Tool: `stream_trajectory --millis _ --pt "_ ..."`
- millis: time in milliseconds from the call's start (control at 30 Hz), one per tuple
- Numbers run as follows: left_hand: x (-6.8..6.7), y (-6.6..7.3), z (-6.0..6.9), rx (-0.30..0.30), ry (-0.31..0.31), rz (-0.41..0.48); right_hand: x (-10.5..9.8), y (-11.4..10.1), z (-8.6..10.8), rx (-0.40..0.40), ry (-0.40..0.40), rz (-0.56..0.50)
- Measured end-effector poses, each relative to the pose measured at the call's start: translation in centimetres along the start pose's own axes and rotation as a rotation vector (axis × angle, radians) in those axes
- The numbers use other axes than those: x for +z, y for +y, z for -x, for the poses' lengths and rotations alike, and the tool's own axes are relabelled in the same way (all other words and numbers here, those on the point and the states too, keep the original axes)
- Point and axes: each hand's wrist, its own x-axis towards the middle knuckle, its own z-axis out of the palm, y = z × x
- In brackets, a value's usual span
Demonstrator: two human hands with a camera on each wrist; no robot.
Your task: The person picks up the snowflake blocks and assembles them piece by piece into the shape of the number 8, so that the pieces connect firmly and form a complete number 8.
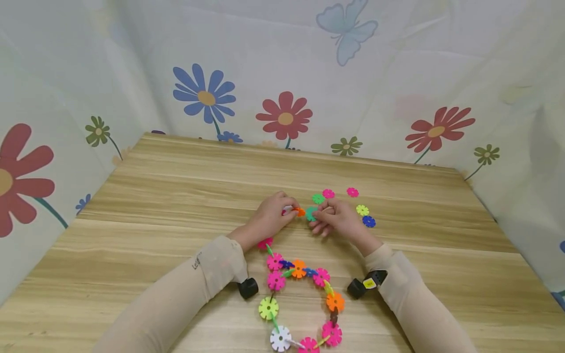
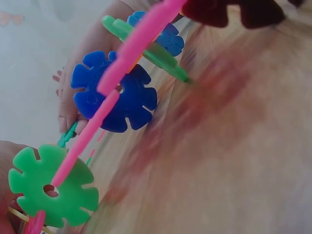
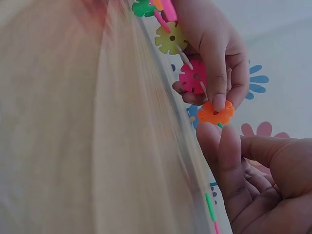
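Note:
My left hand (image 1: 272, 215) pinches an orange notched plastic disc (image 3: 222, 116) at the end of a chain of interlocked flower-shaped discs. A pink disc (image 3: 193, 76) and a yellow one (image 3: 170, 38) follow it along the chain, beside the left palm. In my right hand (image 1: 342, 219) a teal-green disc (image 1: 311, 214) is pinched between thumb and fingers, its edge against or very close to the orange disc; whether they interlock I cannot tell. The chain runs under the left wrist to a closed loop of discs (image 1: 276, 280) nearer my body.
Loose discs lie beyond and beside the right hand: a green one (image 1: 318, 198), two pink ones, one being the farther pink disc (image 1: 352, 192), a yellow one (image 1: 362, 210) and a blue one (image 1: 369, 221). The wooden table (image 1: 185, 186) meets a flower-printed cloth (image 1: 247, 44) behind.

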Motion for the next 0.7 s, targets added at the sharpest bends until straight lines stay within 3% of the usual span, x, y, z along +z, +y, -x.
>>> stream_trajectory --millis 367,700 --pt "0.0 0.1 0.0 0.011 0.003 0.004 0.1 -0.2 0.3 0.009 -0.043 -0.046" --pt "0.0 0.4 0.2 0.028 0.023 0.040 0.3 0.8 0.1 -0.064 -0.088 -0.162"
